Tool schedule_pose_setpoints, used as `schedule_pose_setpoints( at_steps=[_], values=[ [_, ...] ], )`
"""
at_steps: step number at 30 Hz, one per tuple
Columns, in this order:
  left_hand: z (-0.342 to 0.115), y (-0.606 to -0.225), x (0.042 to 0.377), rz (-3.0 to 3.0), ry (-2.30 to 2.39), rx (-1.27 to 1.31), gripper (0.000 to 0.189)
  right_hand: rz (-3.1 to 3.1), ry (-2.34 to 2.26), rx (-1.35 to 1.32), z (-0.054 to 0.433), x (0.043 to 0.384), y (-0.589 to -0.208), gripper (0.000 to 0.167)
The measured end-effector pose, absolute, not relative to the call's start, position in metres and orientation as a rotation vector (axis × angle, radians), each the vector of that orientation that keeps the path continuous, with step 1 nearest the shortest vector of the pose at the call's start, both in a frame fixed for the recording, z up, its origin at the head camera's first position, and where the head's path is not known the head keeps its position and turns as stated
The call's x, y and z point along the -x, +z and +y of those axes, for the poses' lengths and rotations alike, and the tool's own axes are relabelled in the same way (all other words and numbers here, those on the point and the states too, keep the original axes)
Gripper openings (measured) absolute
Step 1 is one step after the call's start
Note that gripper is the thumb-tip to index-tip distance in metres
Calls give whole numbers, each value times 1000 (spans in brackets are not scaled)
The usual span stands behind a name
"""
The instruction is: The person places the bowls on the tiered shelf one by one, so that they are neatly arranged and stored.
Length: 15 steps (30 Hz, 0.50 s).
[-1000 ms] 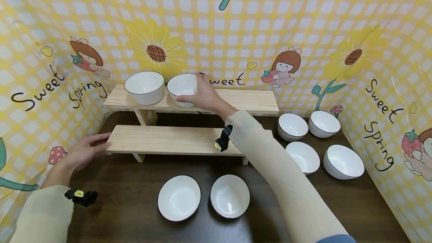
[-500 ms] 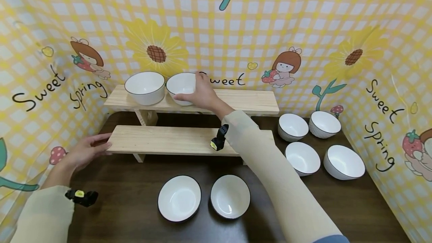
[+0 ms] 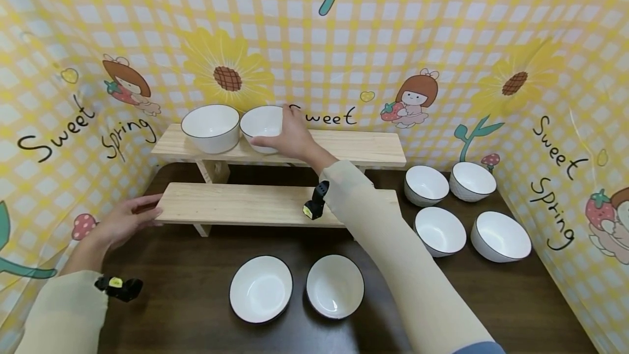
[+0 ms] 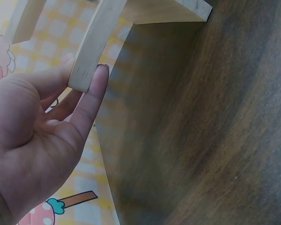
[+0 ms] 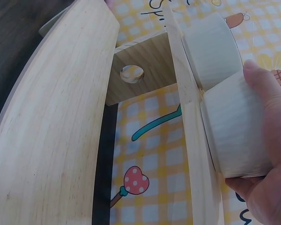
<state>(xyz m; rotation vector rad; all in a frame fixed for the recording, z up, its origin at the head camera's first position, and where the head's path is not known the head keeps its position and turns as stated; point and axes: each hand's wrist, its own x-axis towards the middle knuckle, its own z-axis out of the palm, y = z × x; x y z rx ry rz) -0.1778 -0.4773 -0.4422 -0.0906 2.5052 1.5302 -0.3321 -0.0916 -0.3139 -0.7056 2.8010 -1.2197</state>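
Fingers (image 3: 289, 118) of the outstretched right hand (image 3: 296, 138) grip a bowl (image 3: 262, 121).

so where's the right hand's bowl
In the head view, that white bowl is left of centre at the upper shelf, just right of another white bowl.

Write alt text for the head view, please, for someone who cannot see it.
A person's right hand grips a white bowl beside a second bowl on the upper wooden shelf; the left hand pinches the lower shelf. Two bowls sit in front, four bowls at right, on a dark table.
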Motion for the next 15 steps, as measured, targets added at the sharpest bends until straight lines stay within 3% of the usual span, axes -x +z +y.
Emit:
schedule_pose_setpoints(
  at_steps=[15],
  values=[
    [-475, -441, 178, 2503, 1535, 94, 61, 2771, -1169, 676, -89, 326, -308, 129]
  ],
)
